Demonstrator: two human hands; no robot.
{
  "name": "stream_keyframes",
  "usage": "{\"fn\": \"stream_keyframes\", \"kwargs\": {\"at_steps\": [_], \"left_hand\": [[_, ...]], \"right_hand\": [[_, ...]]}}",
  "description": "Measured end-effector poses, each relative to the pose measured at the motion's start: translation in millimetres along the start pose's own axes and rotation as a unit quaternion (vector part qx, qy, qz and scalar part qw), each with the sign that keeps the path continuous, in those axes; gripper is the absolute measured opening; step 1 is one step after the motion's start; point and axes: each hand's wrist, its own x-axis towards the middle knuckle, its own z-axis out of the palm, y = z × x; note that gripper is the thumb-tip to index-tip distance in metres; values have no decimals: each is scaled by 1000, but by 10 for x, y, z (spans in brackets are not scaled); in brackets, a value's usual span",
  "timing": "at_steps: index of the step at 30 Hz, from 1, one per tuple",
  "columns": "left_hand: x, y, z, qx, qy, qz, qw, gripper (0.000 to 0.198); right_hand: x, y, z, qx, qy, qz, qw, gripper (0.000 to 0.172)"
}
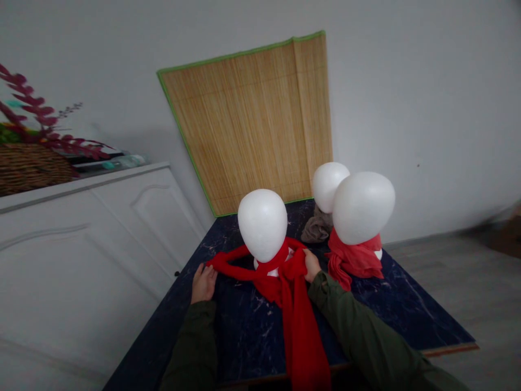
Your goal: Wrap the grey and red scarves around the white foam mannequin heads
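Observation:
A white mannequin head stands on the dark blue marbled tabletop. Around its neck runs a bright red scarf, with a loop spread out to the left and a long tail hanging over the table's front edge. My left hand is closed on the loop's left end, its fingertips partly hidden by the cloth. On the right, my right hand grips the bunched part of the same scarf beside the neck; some of its fingers are hidden behind the fabric.
To the right stand a second white head with a coral scarf and a third head with a grey-brown scarf. A bamboo mat hangs behind. At left, a white cabinet carries a wicker basket.

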Motion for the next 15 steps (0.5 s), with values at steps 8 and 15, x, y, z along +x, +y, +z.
{"fn": "stream_keyframes", "kwargs": {"at_steps": [8,15], "left_hand": [[-449,-23,221,243,-48,174,953,49],[-1008,-207,588,417,-246,353,801,40]], "right_hand": [[-130,-163,4,24,-66,98,993,38],[-159,6,100,-86,-41,36,995,26]]}}
